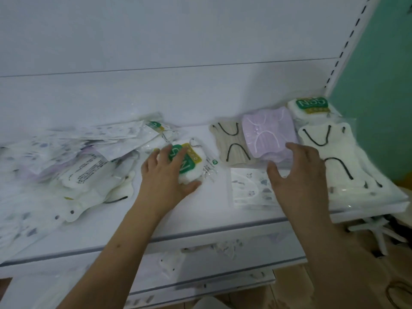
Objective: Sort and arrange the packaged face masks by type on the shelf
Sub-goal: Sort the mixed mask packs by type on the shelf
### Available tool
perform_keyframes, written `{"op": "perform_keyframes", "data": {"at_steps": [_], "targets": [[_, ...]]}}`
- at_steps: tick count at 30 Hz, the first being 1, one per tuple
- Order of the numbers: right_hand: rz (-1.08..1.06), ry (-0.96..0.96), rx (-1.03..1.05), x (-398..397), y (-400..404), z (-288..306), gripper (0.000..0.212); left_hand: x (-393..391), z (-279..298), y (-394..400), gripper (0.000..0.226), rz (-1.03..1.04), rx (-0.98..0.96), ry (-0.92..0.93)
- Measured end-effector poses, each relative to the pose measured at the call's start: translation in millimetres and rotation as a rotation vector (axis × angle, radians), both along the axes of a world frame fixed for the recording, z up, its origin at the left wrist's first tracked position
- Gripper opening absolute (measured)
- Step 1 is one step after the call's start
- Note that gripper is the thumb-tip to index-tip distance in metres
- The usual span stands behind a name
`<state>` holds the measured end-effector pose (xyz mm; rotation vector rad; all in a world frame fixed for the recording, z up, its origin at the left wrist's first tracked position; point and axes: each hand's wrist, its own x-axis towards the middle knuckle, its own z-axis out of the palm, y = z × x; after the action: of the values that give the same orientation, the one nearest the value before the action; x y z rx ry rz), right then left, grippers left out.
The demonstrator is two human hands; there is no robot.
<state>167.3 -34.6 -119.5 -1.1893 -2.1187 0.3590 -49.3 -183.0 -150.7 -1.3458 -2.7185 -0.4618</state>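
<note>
Those packs look feather-light and crinkly, slick plastic over soft padding, so I'd guess they slide easily and are best pinched by an edge or cupped flat. The left hand is wrapped around the puffy white mask pack with the green N95 label, thumb under its near edge, fingers over the top. It sits just left of the lilac pleated mask pack, which I'm using as my landmark. The right hand has fingers spread and relaxed, fingertips touching that lilac pack's near edge, gripping nothing. The unsorted heap of clear-wrapped masks lies further left.
</note>
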Motion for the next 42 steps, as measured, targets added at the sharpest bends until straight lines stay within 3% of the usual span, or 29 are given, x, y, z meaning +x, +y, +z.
{"op": "perform_keyframes", "data": {"at_steps": [2,4,7,10,11,12,15,18,22,24,26,30,34,39,42], "targets": [[0.153,0.098,-0.102,-22.9,-8.0,5.2,0.042,-6.8,-5.6,-6.0,0.070,-0.038,0.001,-0.068],[0.281,0.120,-0.280,-47.4,-19.2,9.6,0.040,-8.5,-5.9,-14.1,0.053,-0.093,0.173,-0.109],[0.393,0.224,-0.749,-85.4,-36.1,11.8,0.073,-5.7,2.8,-28.9,0.040,-0.172,0.408,-0.245],[0.387,0.333,-1.060,-116.9,-39.8,15.8,0.109,-4.7,13.0,-50.3,0.036,-0.316,0.407,-0.310],[0.393,0.381,-1.105,-124.1,-37.0,14.7,0.112,-7.1,14.0,-57.6,0.036,-0.328,0.402,-0.267],[0.416,0.442,-1.134,-130.1,-34.2,13.0,0.102,-10.4,13.9,-64.2,0.035,-0.314,0.408,-0.198],[0.479,0.518,-1.135,-142.6,-31.0,9.0,0.048,-21.9,12.5,-75.2,0.034,-0.201,0.446,-0.013],[0.470,0.598,-1.109,-148.0,-27.3,7.9,0.028,-31.8,13.7,-76.1,0.043,-0.027,0.459,-0.057],[0.336,0.712,-0.974,-146.6,-12.2,6.9,0.018,-46.7,19.0,-65.5,0.025,0.219,0.512,-0.192],[0.292,0.739,-0.971,-143.2,-7.7,3.6,0.012,-52.7,20.9,-48.4,0.022,0.235,0.417,-0.208],[0.257,0.764,-0.998,-137.4,-5.1,0.3,0.018,-59.6,14.2,-27.4,0.038,0.203,0.224,-0.210],[0.237,0.809,-1.012,-122.2,4.7,6.4,0.024,-75.7,5.7,11.4,0.060,0.196,0.093,0.015],[0.205,0.825,-0.930,-108.1,25.1,17.4,0.016,-90.2,2.8,38.9,0.063,0.271,-0.060,0.097],[0.167,0.815,-0.832,-94.4,36.5,16.5,0.009,-97.7,4.0,47.0,0.015,0.161,0.151,0.166],[0.147,0.847,-0.834,-90.3,35.9,14.3,0.010,-94.2,24.0,44.6,0.023,0.176,0.316,0.162]]}}
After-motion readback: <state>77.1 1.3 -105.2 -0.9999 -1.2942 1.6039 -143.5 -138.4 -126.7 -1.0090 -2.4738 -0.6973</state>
